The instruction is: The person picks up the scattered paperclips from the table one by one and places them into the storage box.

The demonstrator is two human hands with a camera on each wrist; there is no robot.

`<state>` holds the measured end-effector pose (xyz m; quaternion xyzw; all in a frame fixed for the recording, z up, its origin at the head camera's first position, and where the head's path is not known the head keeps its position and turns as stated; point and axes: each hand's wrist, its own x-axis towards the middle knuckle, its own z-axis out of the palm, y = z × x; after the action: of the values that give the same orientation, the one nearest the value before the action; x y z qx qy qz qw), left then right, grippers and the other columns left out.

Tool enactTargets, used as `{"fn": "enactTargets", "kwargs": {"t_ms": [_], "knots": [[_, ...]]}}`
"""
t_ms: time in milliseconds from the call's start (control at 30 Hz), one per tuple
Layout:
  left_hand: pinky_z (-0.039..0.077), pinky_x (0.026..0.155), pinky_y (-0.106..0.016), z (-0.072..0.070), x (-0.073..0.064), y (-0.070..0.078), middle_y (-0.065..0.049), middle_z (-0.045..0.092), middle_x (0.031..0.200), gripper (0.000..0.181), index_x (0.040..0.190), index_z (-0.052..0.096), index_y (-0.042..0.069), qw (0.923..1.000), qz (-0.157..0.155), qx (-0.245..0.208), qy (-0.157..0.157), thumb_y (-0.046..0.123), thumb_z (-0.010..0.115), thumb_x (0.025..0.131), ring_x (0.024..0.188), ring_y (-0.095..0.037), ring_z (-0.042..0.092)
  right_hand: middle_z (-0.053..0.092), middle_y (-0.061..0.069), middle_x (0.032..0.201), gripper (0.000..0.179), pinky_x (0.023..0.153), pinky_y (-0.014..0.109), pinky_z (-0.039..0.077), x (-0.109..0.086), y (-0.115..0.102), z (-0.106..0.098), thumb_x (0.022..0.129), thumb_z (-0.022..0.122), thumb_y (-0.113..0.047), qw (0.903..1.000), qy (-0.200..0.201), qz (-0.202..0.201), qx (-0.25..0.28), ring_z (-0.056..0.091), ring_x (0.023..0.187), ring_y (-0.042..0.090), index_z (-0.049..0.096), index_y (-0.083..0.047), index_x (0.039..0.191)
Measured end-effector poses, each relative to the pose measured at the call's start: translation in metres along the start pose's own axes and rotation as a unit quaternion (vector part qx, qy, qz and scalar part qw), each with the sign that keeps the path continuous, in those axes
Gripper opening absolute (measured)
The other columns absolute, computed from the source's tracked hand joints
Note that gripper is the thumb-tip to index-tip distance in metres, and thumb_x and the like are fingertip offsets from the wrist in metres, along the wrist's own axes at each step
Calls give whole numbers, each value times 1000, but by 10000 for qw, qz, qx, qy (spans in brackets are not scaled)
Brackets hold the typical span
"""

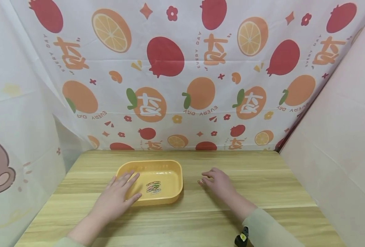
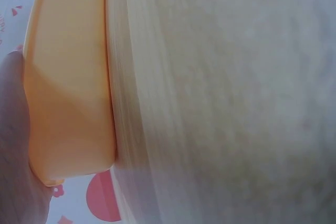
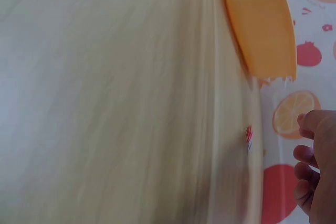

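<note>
A yellow plastic tray (image 1: 173, 199) stands on the table, with several colored paper clips (image 1: 154, 187) lying on its floor. My left hand (image 1: 118, 195) rests over the tray's left end, fingers spread and fairly straight, the thumb at the near rim. In the left wrist view that hand (image 2: 18, 145) lies along the tray's rim (image 2: 68, 77). To the right of the tray, my right hand (image 1: 221, 184) hovers beside a few red and white paper clips (image 1: 201, 182) on the wood. The right wrist view shows its fingers loosely bent, apart from those clips (image 3: 249, 136).
The wooden table (image 1: 197, 226) runs back to a hanging fruit-print cloth (image 1: 182, 103). Pale cloths stand at the left (image 1: 19, 113) and right (image 1: 339, 120). A black strap piece (image 1: 241, 237) hangs by the right sleeve.
</note>
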<state>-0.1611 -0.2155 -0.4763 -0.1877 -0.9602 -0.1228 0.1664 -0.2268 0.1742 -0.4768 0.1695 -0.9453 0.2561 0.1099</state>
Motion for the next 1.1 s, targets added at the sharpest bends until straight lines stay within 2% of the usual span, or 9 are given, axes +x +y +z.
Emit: {"fn": "enactTargets", "kwargs": {"t_ms": [200,400,533,733,1100], "knots": [[3,122,-49,0,0,-2,-15,41,154,72,151,43,15,10000,2,42,20,54,62,93,141,-40,35,65,-7,94,21,79,38,56,-6,7,-4,90,74,-27,9999,42,112,29,65,91,16,78,-15,108],[9,121,-55,-1,1,-3,-13,38,156,73,152,41,16,9998,-99,13,-177,56,59,94,143,-39,32,64,-9,93,21,76,35,55,-5,9,-2,91,73,-28,9999,-43,145,-43,64,87,13,78,-17,108],[9,121,-55,-1,1,-3,-12,36,157,74,153,40,17,9994,-159,0,-306,58,56,95,144,-38,30,62,-10,90,19,69,31,52,-6,11,1,92,72,-28,9997,-154,59,-203,60,80,9,78,-18,107],[9,120,-56,1,1,-3,-13,37,156,73,153,40,16,9996,-151,-18,-258,54,61,94,144,-38,30,62,-10,88,15,63,26,50,-4,19,12,90,74,-28,9973,-263,-207,-651,58,75,6,79,-20,101],[6,121,-54,1,1,-2,-11,36,157,73,153,40,18,9993,-191,-25,-305,55,61,94,145,-37,30,59,-10,89,18,62,23,48,-2,30,20,90,74,-28,9952,-606,-323,-691,54,73,4,77,-21,106]]}}
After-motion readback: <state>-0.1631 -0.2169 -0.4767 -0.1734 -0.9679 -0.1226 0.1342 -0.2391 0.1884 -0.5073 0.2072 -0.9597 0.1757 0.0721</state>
